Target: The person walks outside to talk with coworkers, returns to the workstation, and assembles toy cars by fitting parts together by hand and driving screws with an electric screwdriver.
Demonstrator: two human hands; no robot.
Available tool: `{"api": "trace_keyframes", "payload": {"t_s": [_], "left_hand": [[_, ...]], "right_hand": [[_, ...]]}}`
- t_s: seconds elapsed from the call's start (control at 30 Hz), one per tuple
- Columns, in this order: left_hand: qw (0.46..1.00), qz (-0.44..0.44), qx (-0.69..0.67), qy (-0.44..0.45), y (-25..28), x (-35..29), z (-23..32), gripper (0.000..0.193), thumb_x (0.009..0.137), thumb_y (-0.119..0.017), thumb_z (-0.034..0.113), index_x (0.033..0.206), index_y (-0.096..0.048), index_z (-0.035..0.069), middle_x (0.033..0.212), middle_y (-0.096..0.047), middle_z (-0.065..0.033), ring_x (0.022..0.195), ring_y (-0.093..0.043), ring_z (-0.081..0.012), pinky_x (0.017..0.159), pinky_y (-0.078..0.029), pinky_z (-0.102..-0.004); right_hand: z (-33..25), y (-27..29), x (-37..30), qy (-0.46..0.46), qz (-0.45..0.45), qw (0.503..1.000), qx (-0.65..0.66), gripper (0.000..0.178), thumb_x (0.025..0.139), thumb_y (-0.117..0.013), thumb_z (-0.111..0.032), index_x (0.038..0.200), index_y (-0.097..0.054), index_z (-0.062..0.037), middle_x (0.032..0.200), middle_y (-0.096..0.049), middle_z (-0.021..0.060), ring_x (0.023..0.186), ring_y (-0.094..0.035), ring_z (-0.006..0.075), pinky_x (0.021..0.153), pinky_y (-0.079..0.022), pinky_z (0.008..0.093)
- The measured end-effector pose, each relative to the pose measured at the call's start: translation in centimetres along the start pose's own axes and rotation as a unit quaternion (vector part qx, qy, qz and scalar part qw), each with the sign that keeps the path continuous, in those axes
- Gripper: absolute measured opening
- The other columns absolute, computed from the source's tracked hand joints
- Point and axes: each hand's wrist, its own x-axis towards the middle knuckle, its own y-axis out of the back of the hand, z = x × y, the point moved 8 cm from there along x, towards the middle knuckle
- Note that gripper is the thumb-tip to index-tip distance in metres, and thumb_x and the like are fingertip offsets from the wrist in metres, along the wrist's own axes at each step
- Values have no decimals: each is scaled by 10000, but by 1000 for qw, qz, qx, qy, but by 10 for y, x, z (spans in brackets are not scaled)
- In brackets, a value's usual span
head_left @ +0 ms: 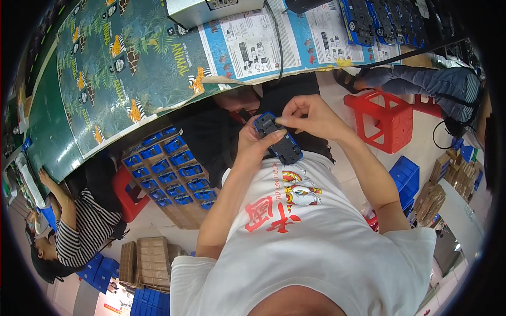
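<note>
A blue toy car [287, 149] is turned underside up in front of my belly, its black base facing me. My left hand [252, 141] is closed around its left side, the thumb lying across the base. Close to the car's upper right edge, my right hand [312, 117] has thumb and forefinger pinched together. Whatever sits between those fingertips, if anything, is too small to make out. Both hands are in front of the table's near edge, over my dark-trousered lap.
Printed sheets cover the green table [68, 152]; a cable crosses it. More upturned toy cars [380, 23] stand in a row at its far right. A compartmented carton [171, 174] of blue cars is at my left. Red stools [382, 120] and co-workers [87, 226] flank me.
</note>
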Motion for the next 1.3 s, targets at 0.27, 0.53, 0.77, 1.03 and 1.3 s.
{"api": "trace_keyframes", "payload": {"t_s": [0.27,0.53,0.77,1.03,1.3], "left_hand": [[1000,10,18,-16,1,1,4,478,717,-812,10,1107,-538,-5,953,-645,-55,845,-637,-117,771,-536,-268],[999,10,16,-46,-4,2,13,477,710,-808,-6,1116,-556,-9,944,-657,-62,829,-652,-127,767,-545,-273],[999,14,22,-41,-11,-5,31,430,716,-777,-35,1098,-583,12,993,-683,-81,856,-655,-137,795,-537,-296],[989,25,-133,-58,-24,-34,76,363,801,-645,20,1157,-579,-7,1012,-660,-137,837,-647,-184,870,-563,-451],[987,-9,-62,-149,-44,-35,129,302,841,-632,42,1126,-540,4,1034,-647,-156,822,-688,-237,707,-604,-375]], "right_hand": [[6,1,-1,-38,-62,997,-36,237,878,-717,-247,836,-619,-36,753,-634,8,665,-594,60,499,-485,211],[5,2,9,-58,-19,996,-60,231,866,-723,-218,860,-621,-11,728,-625,19,622,-598,72,478,-496,228],[-86,56,-23,144,145,979,-18,131,877,-698,-111,833,-626,-11,739,-629,20,614,-591,62,541,-496,216],[-215,111,-54,542,366,755,45,555,887,-632,-55,1369,-371,30,1249,-555,193,1216,-529,283,1051,-413,440],[-256,108,-6,532,123,826,139,201,843,-682,-108,994,-614,7,860,-644,88,706,-613,169,706,-505,309]]}}
